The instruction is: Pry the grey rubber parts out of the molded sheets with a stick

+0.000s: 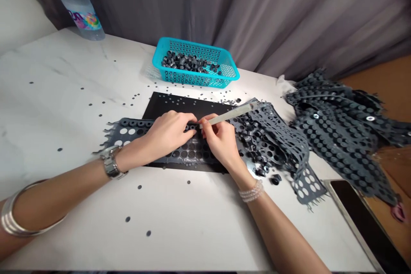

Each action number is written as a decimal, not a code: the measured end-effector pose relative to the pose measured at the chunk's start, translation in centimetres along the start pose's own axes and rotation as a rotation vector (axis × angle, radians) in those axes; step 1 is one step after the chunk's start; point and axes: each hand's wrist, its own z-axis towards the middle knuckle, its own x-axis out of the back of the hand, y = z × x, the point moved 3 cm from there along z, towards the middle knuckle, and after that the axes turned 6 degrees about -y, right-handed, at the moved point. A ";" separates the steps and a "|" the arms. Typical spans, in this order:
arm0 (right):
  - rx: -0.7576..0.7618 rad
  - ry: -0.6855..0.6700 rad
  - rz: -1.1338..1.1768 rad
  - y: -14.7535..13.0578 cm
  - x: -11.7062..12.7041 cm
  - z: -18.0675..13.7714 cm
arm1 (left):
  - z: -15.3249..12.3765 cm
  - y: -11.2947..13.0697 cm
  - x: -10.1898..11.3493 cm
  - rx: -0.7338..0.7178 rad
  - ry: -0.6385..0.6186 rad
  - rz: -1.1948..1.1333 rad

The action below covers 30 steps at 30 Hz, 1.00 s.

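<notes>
A dark grey rubber sheet point(184, 154) with rows of round cups and holes lies in front of me on a black board point(173, 105). My left hand point(171, 132) rests on the sheet, thumb and fingers pinched at its upper row of cups. Close beside it, my right hand point(220, 137) grips a long, pale, flat strip-like tool point(233, 113), which slants up to the right. The tool's lower end is by my fingertips at the same row; its tip is partly hidden. Loose black rubber pieces point(253, 137) are heaped right of my right hand.
A turquoise basket point(195, 78) at the back holds many small black pieces. Perforated rubber sheeting point(279, 124) and a pile of studded sheets point(340, 132) lie at the right. A phone point(362, 218) sits front right, a water bottle point(80, 8) back left. Small dark discs dot the table.
</notes>
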 end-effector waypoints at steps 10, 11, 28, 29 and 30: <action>0.016 -0.003 -0.061 -0.8 -0.1 -0.1 | 0.2 0.3 -0.4 0.056 0.005 0.238; 0.021 -0.006 -0.078 -0.8 -0.1 -0.1 | 0.2 0.3 -0.4 0.054 0.003 0.230; 0.057 0.026 -0.052 -0.5 -0.4 -0.1 | -1.3 -1.1 -1.2 -0.155 0.175 0.057; 0.048 0.029 -0.019 -0.3 -0.4 -0.1 | -1.2 -1.1 -1.3 -0.124 0.169 0.077; 0.041 0.029 0.006 -0.2 -0.3 -0.1 | -1.1 -1.1 -1.3 -0.100 0.162 0.090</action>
